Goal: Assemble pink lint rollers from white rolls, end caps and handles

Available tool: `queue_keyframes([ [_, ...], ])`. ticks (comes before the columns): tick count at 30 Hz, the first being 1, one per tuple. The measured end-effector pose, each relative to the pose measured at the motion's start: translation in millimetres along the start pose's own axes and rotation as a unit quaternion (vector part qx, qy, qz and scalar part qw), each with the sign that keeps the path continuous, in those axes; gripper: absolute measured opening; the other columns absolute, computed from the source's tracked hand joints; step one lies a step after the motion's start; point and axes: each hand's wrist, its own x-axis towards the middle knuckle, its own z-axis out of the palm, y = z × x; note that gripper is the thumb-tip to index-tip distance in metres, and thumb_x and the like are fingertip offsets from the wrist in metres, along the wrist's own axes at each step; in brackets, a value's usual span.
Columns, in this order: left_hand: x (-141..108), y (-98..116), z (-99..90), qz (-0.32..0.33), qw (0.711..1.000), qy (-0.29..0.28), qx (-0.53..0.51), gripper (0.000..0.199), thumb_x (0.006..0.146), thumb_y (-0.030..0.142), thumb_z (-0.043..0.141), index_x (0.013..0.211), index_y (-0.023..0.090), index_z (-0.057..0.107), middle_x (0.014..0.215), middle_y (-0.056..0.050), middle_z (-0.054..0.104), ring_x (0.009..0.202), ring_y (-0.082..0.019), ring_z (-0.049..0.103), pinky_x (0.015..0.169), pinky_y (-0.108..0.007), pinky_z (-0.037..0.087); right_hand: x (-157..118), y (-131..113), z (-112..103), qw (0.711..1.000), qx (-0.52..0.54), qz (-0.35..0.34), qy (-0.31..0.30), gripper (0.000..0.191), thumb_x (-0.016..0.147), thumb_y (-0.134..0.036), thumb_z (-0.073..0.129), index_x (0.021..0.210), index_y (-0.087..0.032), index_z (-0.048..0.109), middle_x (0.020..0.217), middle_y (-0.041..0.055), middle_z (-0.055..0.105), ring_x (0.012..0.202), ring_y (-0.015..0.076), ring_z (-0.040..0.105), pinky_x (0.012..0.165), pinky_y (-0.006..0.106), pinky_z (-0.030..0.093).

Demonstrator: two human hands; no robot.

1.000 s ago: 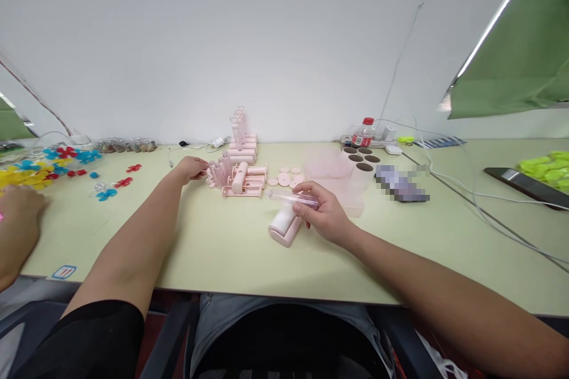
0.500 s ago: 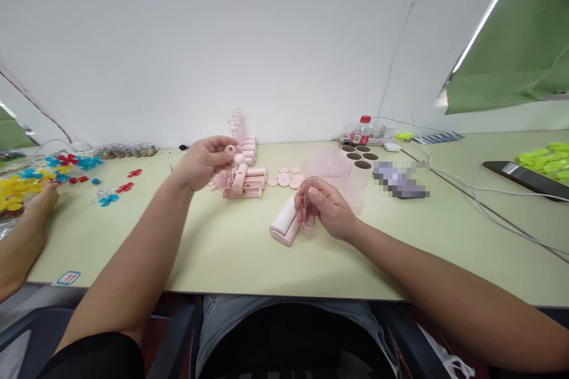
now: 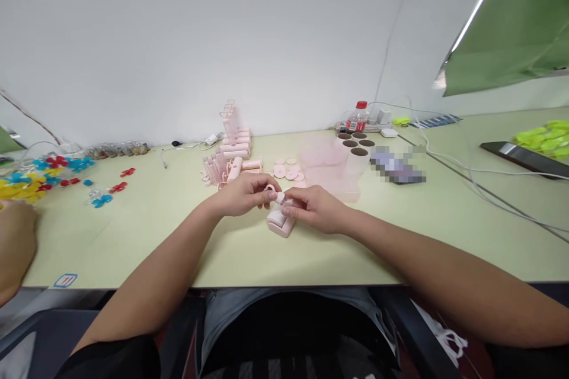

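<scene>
My left hand (image 3: pixel 246 194) pinches a small pale pink cap with a loop (image 3: pixel 280 197) between thumb and fingertips. Right beside it, my right hand (image 3: pixel 317 208) has its fingers closed round a clear pinkish tube (image 3: pixel 288 202), mostly hidden by the fingers. Cap and tube end meet between the hands; whether the cap is seated I cannot tell. Under them on the table lies a pink holder with a white roll (image 3: pixel 278 219). Behind my left hand are several pink cylinders and holders (image 3: pixel 235 169), and pink discs (image 3: pixel 284 172) lie beyond my fingers.
Translucent pink pieces (image 3: pixel 329 169) sit behind my right hand, near brown-topped tubes (image 3: pixel 358 145), a red-capped bottle (image 3: pixel 358 117) and a blurred item (image 3: pixel 395 166). Cables (image 3: pixel 471 174) cross the right side. Coloured flower pieces (image 3: pixel 35 177) and another person's arm (image 3: pixel 15 249) are at left.
My left hand has come down and right with the looped cap, away from the pink parts, to meet the tube in my right hand. The other person's arm has shifted left.
</scene>
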Motion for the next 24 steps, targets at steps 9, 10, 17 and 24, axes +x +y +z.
queue_keyframes([
  [9, -3, -2, 0.5, 0.002, 0.978, -0.050, 0.204, 0.036, 0.094, 0.041, 0.047, 0.071, 0.016, 0.060, 0.066, -0.001, 0.061, 0.059, -0.011, 0.052, 0.055, -0.023, 0.037, -1, 2, 2, 0.998, -0.054, 0.005, -0.034, 0.022, 0.091, -0.037, 0.057, 0.091, -0.017, 0.066, 0.064, -0.0016, 0.057, 0.057, 0.0116, 0.046, 0.057, 0.024, 0.029],
  [10, -2, -4, 1.8, 0.004, 0.978, -0.045, 0.202, 0.035, 0.094, 0.040, 0.047, 0.071, 0.017, 0.059, 0.065, -0.001, 0.061, 0.059, -0.011, 0.052, 0.055, -0.023, 0.037, -1, 2, 2, 0.998, -0.059, 0.005, -0.033, 0.021, 0.091, -0.037, 0.056, 0.090, -0.017, 0.065, 0.064, -0.0017, 0.056, 0.057, 0.0115, 0.045, 0.058, 0.024, 0.029],
  [17, 3, -9, 10.2, 0.003, 0.986, -0.004, 0.164, 0.036, 0.093, 0.040, 0.047, 0.066, 0.018, 0.054, 0.057, 0.001, 0.053, 0.052, -0.011, 0.045, 0.051, -0.023, 0.034, 0, 4, 2, 0.997, -0.070, 0.000, -0.016, 0.021, 0.092, -0.035, 0.055, 0.083, -0.017, 0.062, 0.062, -0.0027, 0.053, 0.057, 0.0109, 0.045, 0.058, 0.024, 0.028],
  [24, 3, -7, 11.9, 0.002, 0.988, 0.012, 0.156, 0.037, 0.092, 0.042, 0.048, 0.064, 0.018, 0.053, 0.055, 0.002, 0.052, 0.051, -0.010, 0.044, 0.051, -0.023, 0.033, 0, 5, 4, 0.997, -0.082, -0.006, 0.002, 0.021, 0.092, -0.036, 0.055, 0.085, -0.017, 0.062, 0.062, -0.0021, 0.054, 0.057, 0.0113, 0.046, 0.058, 0.024, 0.028],
])
